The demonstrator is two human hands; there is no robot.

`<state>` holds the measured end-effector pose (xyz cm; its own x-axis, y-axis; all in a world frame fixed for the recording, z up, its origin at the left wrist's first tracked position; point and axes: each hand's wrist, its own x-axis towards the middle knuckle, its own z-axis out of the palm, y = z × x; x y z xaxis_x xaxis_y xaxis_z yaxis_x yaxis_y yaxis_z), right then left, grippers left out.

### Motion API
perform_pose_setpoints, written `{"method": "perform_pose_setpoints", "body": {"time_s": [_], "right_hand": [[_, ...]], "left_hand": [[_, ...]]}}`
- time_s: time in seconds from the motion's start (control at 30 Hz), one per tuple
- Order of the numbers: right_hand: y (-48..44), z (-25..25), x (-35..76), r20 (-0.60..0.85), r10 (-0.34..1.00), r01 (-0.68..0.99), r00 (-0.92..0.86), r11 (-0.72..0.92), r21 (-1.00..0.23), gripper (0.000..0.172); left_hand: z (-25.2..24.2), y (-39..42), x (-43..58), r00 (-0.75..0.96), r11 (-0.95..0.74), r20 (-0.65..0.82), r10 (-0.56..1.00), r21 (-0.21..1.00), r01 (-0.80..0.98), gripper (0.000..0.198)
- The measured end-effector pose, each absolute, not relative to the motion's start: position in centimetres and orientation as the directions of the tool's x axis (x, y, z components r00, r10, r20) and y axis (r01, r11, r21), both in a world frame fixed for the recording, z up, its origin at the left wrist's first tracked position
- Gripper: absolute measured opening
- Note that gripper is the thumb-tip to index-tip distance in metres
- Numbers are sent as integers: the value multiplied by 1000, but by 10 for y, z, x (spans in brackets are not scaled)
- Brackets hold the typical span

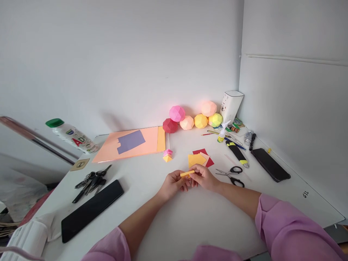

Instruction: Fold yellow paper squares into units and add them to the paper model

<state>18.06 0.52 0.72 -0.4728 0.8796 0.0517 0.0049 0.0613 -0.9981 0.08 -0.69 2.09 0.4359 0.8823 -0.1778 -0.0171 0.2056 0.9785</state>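
Both hands meet over the middle of the table around a small folded piece of yellow-orange paper point(187, 174). My left hand point(174, 182) pinches its left end, and my right hand point(203, 177) grips the right end, fingers closed. Just beyond them lie cut paper pieces: a yellow one point(196, 159), a peach one point(206, 156) and a red one point(200, 151). To the left stand small folded paper shapes, pink point(168, 152) over yellow point(168, 158). Black-handled scissors point(234, 175) lie partly spread, right of my right hand.
Faceted paper balls point(177, 113) sit against the wall. A glue bottle point(221, 135), box cutter point(237, 153) and black phone point(270, 165) are at right. Peach sheets point(108, 148) with a purple piece point(132, 141), keys point(94, 181), a black slab point(92, 210) and a white bottle point(73, 137) are left.
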Motion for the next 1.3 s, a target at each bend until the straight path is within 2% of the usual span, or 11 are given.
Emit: {"method": "perform_pose_setpoints", "body": {"time_s": [0.8, 1.07, 1.3], "right_hand": [[5, 9, 179, 48, 884, -9, -465, 50, -999, 23], [3, 15, 179, 4, 892, 84, -452, 46, -995, 27], [5, 12, 179, -9, 898, 89, -440, 33, -995, 31]], "left_hand": [[20, -6, 2, 421, 204, -182, 889, 979, -8, 34], [17, -6, 1, 433, 180, -150, 889, 983, -29, 33], [18, -5, 1, 421, 193, -156, 894, 980, -47, 33]]}}
